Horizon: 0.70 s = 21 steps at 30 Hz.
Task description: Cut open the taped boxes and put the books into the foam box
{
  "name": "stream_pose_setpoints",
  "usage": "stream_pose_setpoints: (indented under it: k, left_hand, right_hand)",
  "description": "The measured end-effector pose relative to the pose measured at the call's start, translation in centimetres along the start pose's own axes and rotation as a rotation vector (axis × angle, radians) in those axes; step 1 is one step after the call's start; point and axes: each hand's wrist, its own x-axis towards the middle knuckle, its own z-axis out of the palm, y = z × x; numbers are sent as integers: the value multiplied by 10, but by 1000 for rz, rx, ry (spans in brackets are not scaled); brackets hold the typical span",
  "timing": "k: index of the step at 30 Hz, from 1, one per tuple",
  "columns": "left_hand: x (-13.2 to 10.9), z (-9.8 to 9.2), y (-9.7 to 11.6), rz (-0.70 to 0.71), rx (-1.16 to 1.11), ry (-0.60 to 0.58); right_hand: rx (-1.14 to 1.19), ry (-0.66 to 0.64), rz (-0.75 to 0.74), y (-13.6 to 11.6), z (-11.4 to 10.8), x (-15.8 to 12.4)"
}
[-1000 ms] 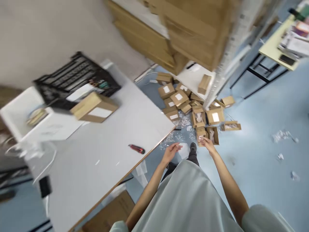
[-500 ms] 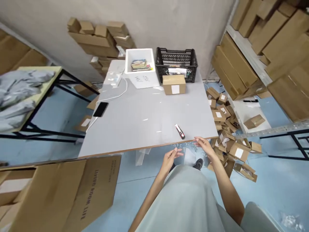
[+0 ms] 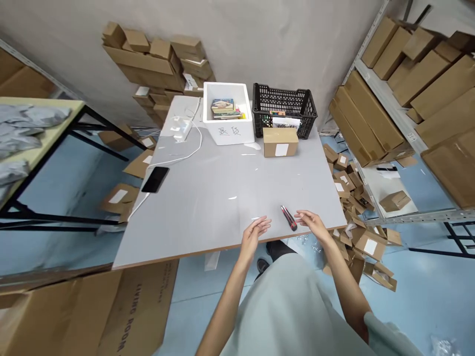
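Observation:
Both hands are over the front edge of a grey table (image 3: 208,207), and neither holds anything. My left hand (image 3: 254,231) has its fingers stretched out, to the left of a red and black utility knife (image 3: 288,218). On the knife's other side is my right hand (image 3: 310,222), fingers apart, its fingertips close to the handle. The knife lies on the tabletop between the two hands. Farther back stands a closed cardboard box (image 3: 280,142) with a white label, in front of a black plastic crate (image 3: 285,106).
A white foam box (image 3: 230,129) with books stands at the back. A phone (image 3: 155,179) and a white cable (image 3: 174,160) lie on the left. Loose cartons (image 3: 367,242) crowd the floor at right, beside a shelf (image 3: 386,106). A large carton (image 3: 74,311) stands front left.
The view has shifted as I came nearer the table. My hands have moved forward over the table's edge, one on either side of the utility knife.

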Motion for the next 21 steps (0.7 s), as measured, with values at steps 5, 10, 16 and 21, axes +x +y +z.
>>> stream_pose_setpoints:
  k: [5,10,16,21]
  left_hand:
    - [49,-11,29,-26,45,41]
    - [101,-28,52,-60,110,121]
    - [181,-24,66,-53,152,191]
    - [244,-5,81,-53,148,197]
  right_hand:
    - [23,60,-9,-10,-7,79]
    - [92,72,4,-36,-10,167]
    - [126,84,56,-53,-18,253]
    - [145,112,106,-56,-25,300]
